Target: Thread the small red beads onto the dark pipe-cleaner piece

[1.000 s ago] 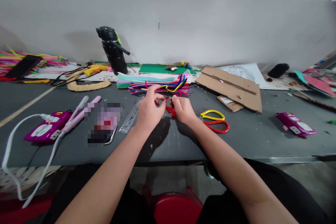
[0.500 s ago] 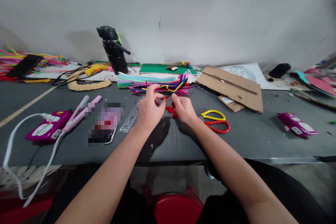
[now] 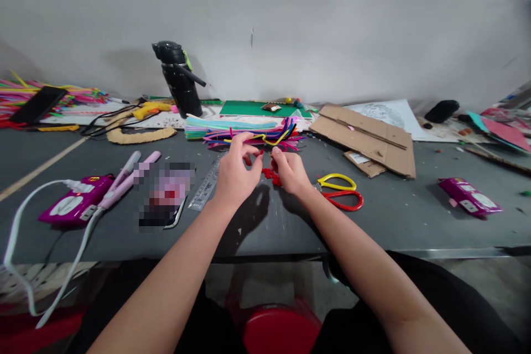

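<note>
Over the middle of the table, my left hand (image 3: 237,172) pinches a short red piece of fuzzy pipe cleaner (image 3: 261,152) between thumb and fingertip. Close by on the right, my right hand (image 3: 290,168) is closed, thumb against the forefinger; what sits in its pinch is too small to name. Several curled red bits (image 3: 271,177) show below, between the hands, partly hidden by the right one. Scissors (image 3: 341,192) with one yellow and one red handle lie to the right of my right hand, blades hidden. Behind my hands is a bundle of coloured pipe cleaners (image 3: 244,128).
A clear ruler (image 3: 203,188), a phone (image 3: 168,196), a pink hair straightener (image 3: 128,180) and a purple power bank (image 3: 77,199) with a white cable lie left. A black bottle (image 3: 180,80) stands behind. Cardboard (image 3: 369,141) and another purple pack (image 3: 469,197) are right.
The red strand that reached between my two hands now shows only at my left fingertips, with a gap towards the right hand. Both hands have hardly moved.
</note>
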Demonstrator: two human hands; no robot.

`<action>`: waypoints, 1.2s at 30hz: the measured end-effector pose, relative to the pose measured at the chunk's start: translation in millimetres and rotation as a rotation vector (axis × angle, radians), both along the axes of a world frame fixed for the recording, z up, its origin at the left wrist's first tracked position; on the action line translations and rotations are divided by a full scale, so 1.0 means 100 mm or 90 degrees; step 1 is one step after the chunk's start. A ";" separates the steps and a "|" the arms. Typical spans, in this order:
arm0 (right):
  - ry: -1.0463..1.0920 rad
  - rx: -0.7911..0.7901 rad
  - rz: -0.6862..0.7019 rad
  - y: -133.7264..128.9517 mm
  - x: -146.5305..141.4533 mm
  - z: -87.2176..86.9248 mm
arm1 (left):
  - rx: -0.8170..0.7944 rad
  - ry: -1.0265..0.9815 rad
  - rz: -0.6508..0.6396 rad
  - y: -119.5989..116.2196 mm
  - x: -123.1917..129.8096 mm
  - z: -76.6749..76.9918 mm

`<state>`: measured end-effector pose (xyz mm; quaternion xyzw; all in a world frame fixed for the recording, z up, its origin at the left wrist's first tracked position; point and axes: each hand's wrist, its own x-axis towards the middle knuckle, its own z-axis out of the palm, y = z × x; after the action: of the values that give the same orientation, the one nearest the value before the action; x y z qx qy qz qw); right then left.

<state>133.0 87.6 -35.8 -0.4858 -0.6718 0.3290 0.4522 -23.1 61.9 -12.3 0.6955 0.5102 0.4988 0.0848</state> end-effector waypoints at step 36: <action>0.008 0.016 0.016 0.00 0.02 0.01 | -0.170 -0.209 -0.106 0.08 0.02 -0.05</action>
<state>135.1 87.7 -34.6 -0.4695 -0.6792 0.3291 0.4581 -21.1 69.9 -17.0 0.6274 0.4917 0.5248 0.2987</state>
